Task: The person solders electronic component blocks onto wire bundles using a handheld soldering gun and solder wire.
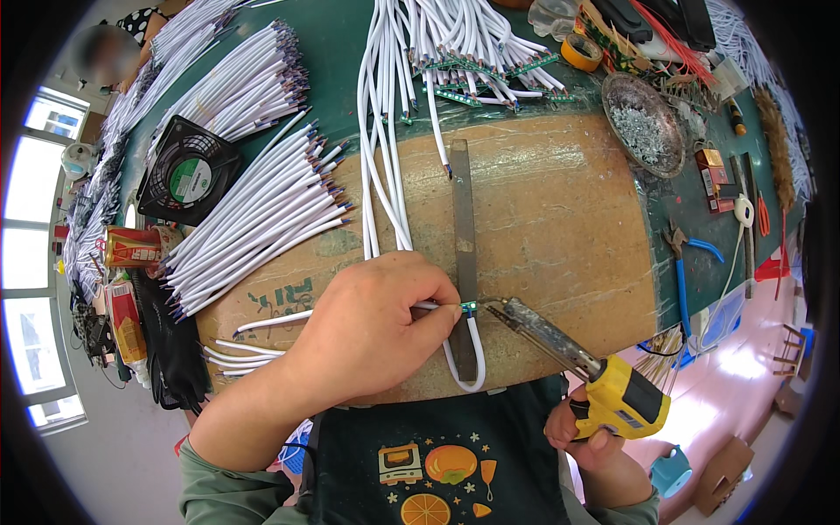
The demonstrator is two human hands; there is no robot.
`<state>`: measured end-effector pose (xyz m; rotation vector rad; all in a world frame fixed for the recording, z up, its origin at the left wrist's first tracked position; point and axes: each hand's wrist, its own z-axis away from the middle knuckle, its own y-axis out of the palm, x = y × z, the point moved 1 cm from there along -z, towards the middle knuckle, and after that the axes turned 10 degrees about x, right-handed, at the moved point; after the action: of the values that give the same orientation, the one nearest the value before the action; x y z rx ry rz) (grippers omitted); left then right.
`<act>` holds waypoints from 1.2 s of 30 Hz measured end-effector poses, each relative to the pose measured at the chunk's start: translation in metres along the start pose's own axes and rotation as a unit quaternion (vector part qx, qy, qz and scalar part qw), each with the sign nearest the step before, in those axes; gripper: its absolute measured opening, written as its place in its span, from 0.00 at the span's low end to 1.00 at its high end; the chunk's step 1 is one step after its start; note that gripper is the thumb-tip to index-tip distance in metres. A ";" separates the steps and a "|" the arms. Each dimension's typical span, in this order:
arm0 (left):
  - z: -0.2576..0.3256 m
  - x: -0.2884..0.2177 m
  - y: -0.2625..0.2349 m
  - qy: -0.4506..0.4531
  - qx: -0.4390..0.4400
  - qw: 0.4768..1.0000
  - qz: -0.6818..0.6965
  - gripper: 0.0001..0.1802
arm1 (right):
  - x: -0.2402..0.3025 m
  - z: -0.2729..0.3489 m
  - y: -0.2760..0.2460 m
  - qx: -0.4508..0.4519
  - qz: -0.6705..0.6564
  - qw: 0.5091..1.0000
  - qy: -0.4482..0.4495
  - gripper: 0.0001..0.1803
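My left hand [376, 319] is closed in a pinch on a white cable, right by a small green circuit board [469, 307] at my fingertips. From the board a white cable [473, 367] loops down and back under the hand. My right hand [582, 433] grips a yellow and black soldering gun [621, 398]. The gun's tip is just right of the board; whether they touch I cannot tell. Beneath the board a flat metal bar [464, 210] lies lengthwise on the brown work board [560, 236].
Bundles of white cables [262, 219] lie left, more with green boards [472, 79] at the back. A black fan [188, 171] stands left. At right are a metal dish of shavings [643, 127], blue-handled pliers [682, 262], yellow tape [582, 52] and a small box [715, 179].
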<state>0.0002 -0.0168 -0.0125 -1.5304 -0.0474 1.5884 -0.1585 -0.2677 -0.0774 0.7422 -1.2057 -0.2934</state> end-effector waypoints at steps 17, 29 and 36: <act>0.000 -0.002 -0.002 -0.004 0.008 1.000 -0.011 0.03 | 0.002 0.001 -0.001 0.006 -0.002 1.000 -0.005 0.35; 0.046 -0.046 -0.051 0.140 -0.044 0.975 -0.168 0.07 | 0.004 -0.011 0.009 0.005 -0.068 0.997 -0.034 0.36; 0.096 -0.064 -0.086 0.002 -0.231 0.957 0.174 0.30 | 0.009 -0.040 0.039 -0.008 0.026 0.994 -0.106 0.36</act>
<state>-0.0413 0.0468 0.1091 -1.9851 -0.1641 1.9473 -0.1258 -0.2300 -0.0514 0.6776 -1.4191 -0.3453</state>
